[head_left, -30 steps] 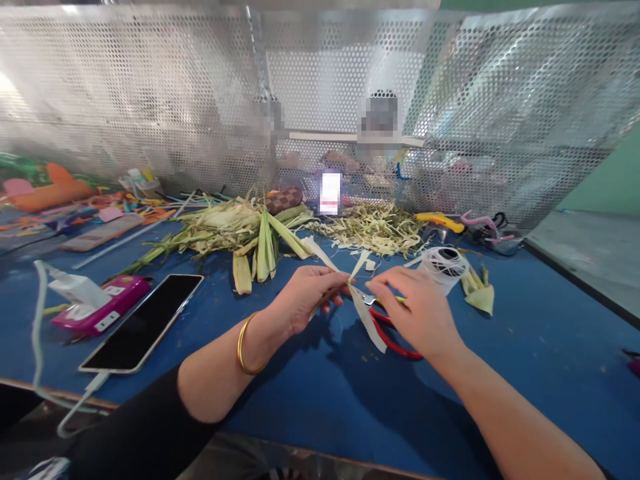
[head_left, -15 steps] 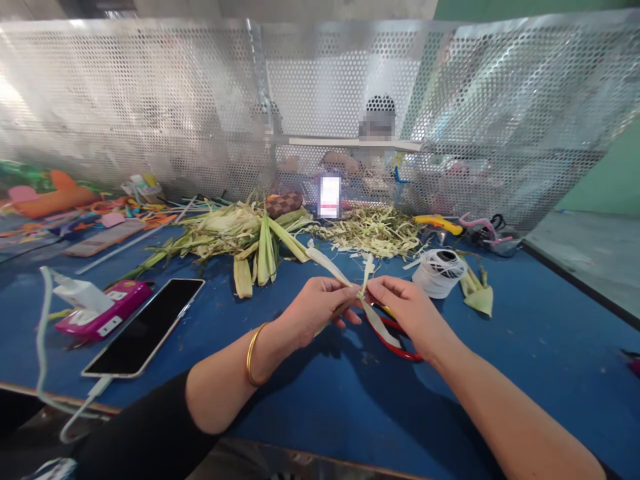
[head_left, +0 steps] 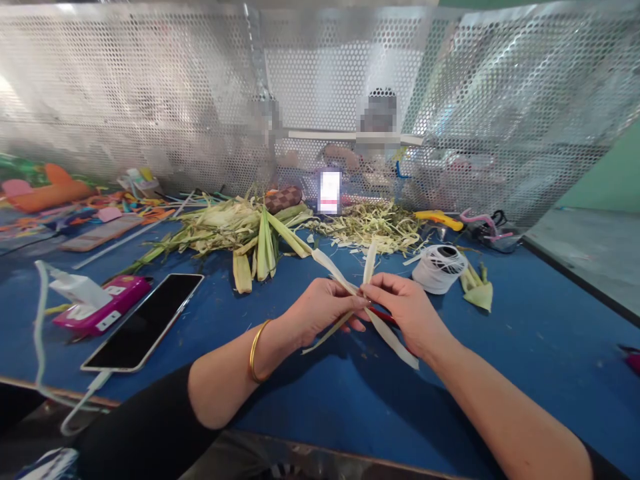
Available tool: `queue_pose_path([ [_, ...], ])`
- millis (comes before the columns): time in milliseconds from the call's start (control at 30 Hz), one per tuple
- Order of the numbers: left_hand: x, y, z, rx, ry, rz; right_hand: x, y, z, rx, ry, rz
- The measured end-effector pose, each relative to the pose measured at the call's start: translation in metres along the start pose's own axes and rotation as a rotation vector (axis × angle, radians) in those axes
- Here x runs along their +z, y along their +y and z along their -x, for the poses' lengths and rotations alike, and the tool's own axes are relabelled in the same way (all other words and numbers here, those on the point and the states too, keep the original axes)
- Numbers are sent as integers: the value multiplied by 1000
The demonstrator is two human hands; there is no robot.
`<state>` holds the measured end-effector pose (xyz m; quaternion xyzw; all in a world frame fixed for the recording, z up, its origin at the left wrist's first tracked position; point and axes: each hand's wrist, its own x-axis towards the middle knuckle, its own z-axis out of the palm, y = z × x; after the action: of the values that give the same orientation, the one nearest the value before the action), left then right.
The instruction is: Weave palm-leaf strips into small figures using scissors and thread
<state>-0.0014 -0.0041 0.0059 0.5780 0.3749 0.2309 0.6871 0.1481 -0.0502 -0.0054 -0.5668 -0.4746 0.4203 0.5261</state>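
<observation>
Pale corn husk strips (head_left: 395, 341) cross each other between my two hands above the blue table, their ends fanning out on several sides. My left hand (head_left: 320, 308) is closed, thumb and fingers pinching the strips near the crossing. Right beside it, my right hand (head_left: 407, 312) pinches the same crossing from the other side; the fingertips nearly meet and hide the joint. Under the right hand lie scissors with red handles (head_left: 384, 317), mostly covered. A spool of white thread (head_left: 436, 270) stands just beyond the right hand.
Piles of corn husks (head_left: 220, 227) and shredded husk (head_left: 373, 227) lie at the back, before a perforated metal screen (head_left: 150, 100). On the left are a phone (head_left: 145, 323) with a cable and a magenta power strip (head_left: 103, 307). A yellow-handled tool (head_left: 440, 219) lies back right.
The husk strips have shifted in my fingers: their ends now spread longer below the crossing, one toward the lower left. My right hand covers more of the scissors.
</observation>
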Motion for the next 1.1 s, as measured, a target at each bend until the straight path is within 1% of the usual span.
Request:
queue_pose_path([
  [100, -1, -2, -1, -6, -41, 60, -2, 3, -3, -77, 88, 85],
  [133, -1, -2, -1, -7, -53, 81, -3, 4, -5, -95, 93, 119],
  [200, -2, -2, -2, -6, -56, 106, -5, 5, -7, -118, 62, 190],
  [300, -2, -1, -3, 14, -10, 113, -7, 5, -7, -139, -3, 303],
  [433, -1, 4, -1, 36, 74, 122, -8, 0, -4, -123, -69, 380],
  [500, 0, 6, -1, 39, 93, 97, -8, -3, -2, -144, -48, 417],
  [567, -1, 8, -2, 68, 135, 56, -11, -6, -1, -215, 27, 463],
  [600, -3, 8, -4, 102, 196, 46, -12, -7, -1, -266, 76, 482],
  [633, -6, 8, -7, 150, 289, 46, -14, -8, -1, -323, 129, 503],
  [667, -10, 7, -10, 212, 411, 58, -15, -9, -1, -386, 187, 531],
  [733, -18, 6, -15, 359, 710, 82, -18, -10, -1, -520, 285, 605],
  [767, -21, 6, -17, 453, 808, 49, -19, -10, -1, -576, 317, 654],
  [800, -23, 6, -16, 555, 876, -25, -20, -10, -1, -622, 332, 706],
  [833, -24, 7, -15, 653, 879, -137, -19, -9, -1, -653, 330, 756],
  [867, -24, 8, -12, 722, 814, -281, -19, -9, -1, -670, 315, 797],
  [900, -23, 9, -9, 763, 717, -431, -18, -8, 0, -675, 287, 828],
  [933, -21, 10, -6, 771, 636, -549, -17, -7, 1, -674, 255, 845],
  [1000, -16, 12, 0, 707, 477, -677, -14, -5, 2, -671, 189, 855],
  [1100, -12, 12, 3, 539, 310, -668, -12, -2, 2, -707, 113, 851],
])
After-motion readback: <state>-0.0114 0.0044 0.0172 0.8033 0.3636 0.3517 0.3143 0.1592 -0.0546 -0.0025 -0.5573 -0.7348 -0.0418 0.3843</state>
